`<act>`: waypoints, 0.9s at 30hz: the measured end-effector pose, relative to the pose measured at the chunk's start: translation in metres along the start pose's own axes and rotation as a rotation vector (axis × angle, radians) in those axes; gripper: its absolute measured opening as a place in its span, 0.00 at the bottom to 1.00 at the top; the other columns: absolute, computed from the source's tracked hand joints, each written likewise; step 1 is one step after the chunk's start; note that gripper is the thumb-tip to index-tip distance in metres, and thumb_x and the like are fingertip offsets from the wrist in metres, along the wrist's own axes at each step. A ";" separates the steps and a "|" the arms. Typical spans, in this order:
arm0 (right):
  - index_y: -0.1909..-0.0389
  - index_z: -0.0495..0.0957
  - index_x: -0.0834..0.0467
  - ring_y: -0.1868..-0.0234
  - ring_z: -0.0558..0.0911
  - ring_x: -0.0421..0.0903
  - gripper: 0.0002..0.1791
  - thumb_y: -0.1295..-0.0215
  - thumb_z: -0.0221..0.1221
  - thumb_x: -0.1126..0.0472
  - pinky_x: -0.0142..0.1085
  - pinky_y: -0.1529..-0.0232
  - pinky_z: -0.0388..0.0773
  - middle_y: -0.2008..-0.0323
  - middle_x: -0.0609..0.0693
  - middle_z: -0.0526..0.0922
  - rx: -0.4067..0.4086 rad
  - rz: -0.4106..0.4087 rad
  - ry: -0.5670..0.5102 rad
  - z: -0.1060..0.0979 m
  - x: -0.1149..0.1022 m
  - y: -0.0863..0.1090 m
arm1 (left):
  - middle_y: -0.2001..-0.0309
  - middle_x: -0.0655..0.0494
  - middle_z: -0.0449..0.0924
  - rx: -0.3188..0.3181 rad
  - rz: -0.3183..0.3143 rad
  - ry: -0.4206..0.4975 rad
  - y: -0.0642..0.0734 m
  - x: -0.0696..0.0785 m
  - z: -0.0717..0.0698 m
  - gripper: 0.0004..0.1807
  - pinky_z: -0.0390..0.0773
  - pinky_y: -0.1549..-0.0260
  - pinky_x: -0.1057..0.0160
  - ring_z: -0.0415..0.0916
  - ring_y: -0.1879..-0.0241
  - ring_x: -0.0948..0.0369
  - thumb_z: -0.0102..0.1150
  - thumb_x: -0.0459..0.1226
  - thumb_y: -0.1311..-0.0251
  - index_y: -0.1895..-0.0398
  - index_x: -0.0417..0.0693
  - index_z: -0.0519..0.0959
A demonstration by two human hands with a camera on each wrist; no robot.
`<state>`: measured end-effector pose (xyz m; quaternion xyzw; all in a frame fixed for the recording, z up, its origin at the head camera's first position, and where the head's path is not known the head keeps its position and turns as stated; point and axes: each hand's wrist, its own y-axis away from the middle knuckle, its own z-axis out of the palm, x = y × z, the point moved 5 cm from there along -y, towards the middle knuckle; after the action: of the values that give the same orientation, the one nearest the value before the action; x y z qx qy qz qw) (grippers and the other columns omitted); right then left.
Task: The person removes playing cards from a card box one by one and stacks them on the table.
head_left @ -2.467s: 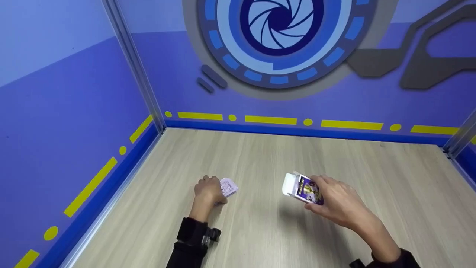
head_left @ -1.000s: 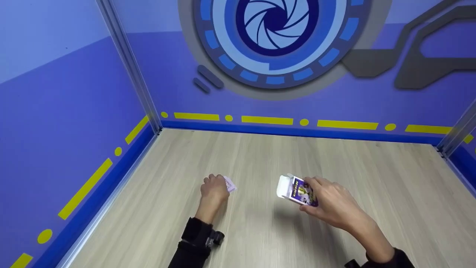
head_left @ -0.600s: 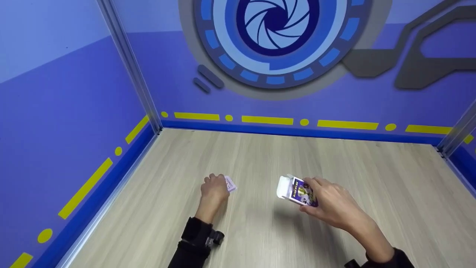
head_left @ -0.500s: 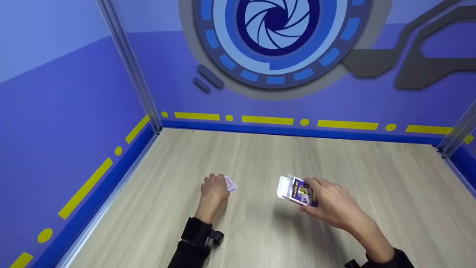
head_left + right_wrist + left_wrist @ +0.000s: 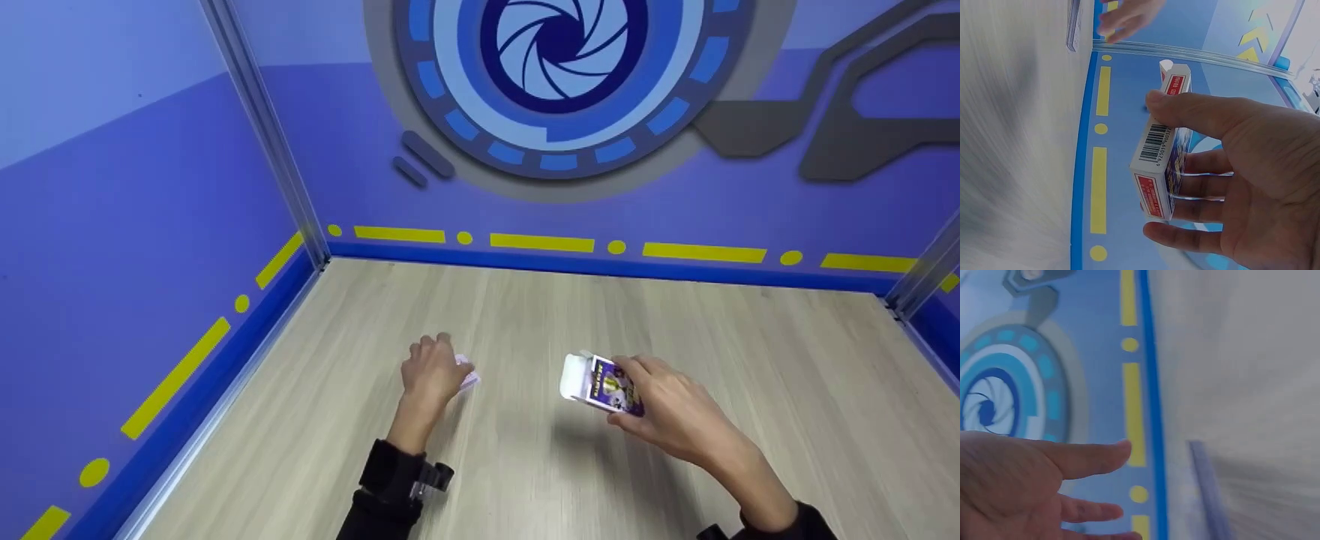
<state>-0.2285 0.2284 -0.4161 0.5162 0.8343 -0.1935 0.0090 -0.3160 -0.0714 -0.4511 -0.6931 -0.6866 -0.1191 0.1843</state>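
Observation:
On the wooden table lies a deck of playing cards (image 5: pixel 469 373) with a pale purple back, partly hidden in the head view by my left hand (image 5: pixel 431 371). The left wrist view shows the deck (image 5: pixel 1210 495) edge-on and apart from this hand (image 5: pixel 1022 478), whose thumb and fingers are stretched out with nothing between them. My right hand (image 5: pixel 679 409) grips a purple and white card box (image 5: pixel 616 386) above the table. The box's white flap (image 5: pixel 576 376) hangs open toward the deck. In the right wrist view, the thumb presses the box's barcode side (image 5: pixel 1154 143).
The wooden table (image 5: pixel 525 465) is bounded by a blue-purple back wall (image 5: pixel 337 150) and a left wall (image 5: pixel 112 262), both with yellow dashes. Metal posts (image 5: pixel 262 127) stand at the corners. Each wrist carries a black band with a small camera (image 5: pixel 435 476).
My left hand has lifted away from the deck and its fingers have spread, after earlier curling over it on the table. My right hand keeps the card box in nearly the same place.

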 end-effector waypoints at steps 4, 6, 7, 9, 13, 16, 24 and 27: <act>0.37 0.75 0.65 0.52 0.82 0.54 0.40 0.49 0.80 0.54 0.51 0.56 0.81 0.47 0.61 0.81 0.008 -0.016 -0.017 -0.001 -0.002 0.001 | 0.53 0.44 0.83 0.083 0.133 0.152 0.019 0.032 -0.021 0.20 0.82 0.59 0.48 0.82 0.53 0.48 0.70 0.43 0.35 0.45 0.41 0.83; 0.36 0.75 0.64 0.50 0.81 0.54 0.40 0.49 0.80 0.55 0.51 0.55 0.81 0.46 0.60 0.81 0.006 -0.025 -0.029 -0.002 -0.004 0.001 | 0.57 0.49 0.85 0.071 0.206 0.243 0.030 0.049 -0.027 0.14 0.82 0.62 0.53 0.82 0.58 0.53 0.69 0.42 0.34 0.51 0.44 0.85; 0.36 0.75 0.64 0.49 0.81 0.53 0.40 0.49 0.80 0.55 0.51 0.54 0.81 0.46 0.60 0.81 0.005 -0.029 -0.032 -0.002 -0.005 0.001 | 0.59 0.51 0.85 0.050 0.238 0.287 0.035 0.057 -0.029 0.12 0.82 0.63 0.56 0.82 0.60 0.56 0.69 0.41 0.34 0.53 0.45 0.85; 0.36 0.75 0.63 0.48 0.80 0.53 0.40 0.49 0.80 0.55 0.50 0.53 0.81 0.45 0.58 0.80 -0.003 -0.033 -0.040 -0.002 -0.008 0.001 | 0.63 0.55 0.84 -0.005 0.297 0.368 0.045 0.071 -0.030 0.08 0.81 0.64 0.61 0.81 0.63 0.61 0.68 0.39 0.34 0.57 0.45 0.85; 0.35 0.75 0.61 0.48 0.81 0.50 0.40 0.47 0.79 0.55 0.48 0.53 0.82 0.44 0.56 0.80 -0.028 -0.038 -0.057 -0.003 -0.016 0.000 | 0.67 0.60 0.82 -0.114 0.369 0.485 0.062 0.092 -0.029 0.04 0.79 0.65 0.67 0.78 0.66 0.66 0.68 0.35 0.35 0.62 0.45 0.83; 0.34 0.75 0.60 0.47 0.81 0.49 0.40 0.47 0.79 0.55 0.47 0.52 0.82 0.43 0.54 0.79 -0.040 -0.047 -0.068 -0.003 -0.022 0.000 | 0.67 0.60 0.80 -0.158 0.397 0.539 0.071 0.101 -0.027 0.04 0.79 0.65 0.69 0.77 0.66 0.68 0.67 0.30 0.35 0.63 0.44 0.80; 0.34 0.74 0.58 0.43 0.79 0.49 0.41 0.48 0.80 0.53 0.48 0.47 0.81 0.42 0.52 0.79 -0.050 -0.085 -0.065 0.000 -0.036 0.002 | 0.69 0.61 0.75 -0.255 0.418 0.504 0.083 0.105 -0.024 0.10 0.72 0.73 0.70 0.71 0.70 0.68 0.65 0.28 0.36 0.65 0.47 0.72; 0.35 0.75 0.58 0.44 0.79 0.49 0.41 0.49 0.80 0.53 0.48 0.48 0.81 0.43 0.52 0.79 -0.040 -0.120 -0.065 0.000 -0.040 0.003 | 0.69 0.61 0.74 -0.297 0.392 0.497 0.084 0.103 -0.021 0.10 0.70 0.74 0.70 0.70 0.71 0.68 0.66 0.31 0.35 0.65 0.47 0.71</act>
<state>-0.2069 0.1952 -0.4087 0.4582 0.8668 -0.1937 0.0345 -0.2277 0.0145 -0.3971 -0.7809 -0.4498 -0.3453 0.2621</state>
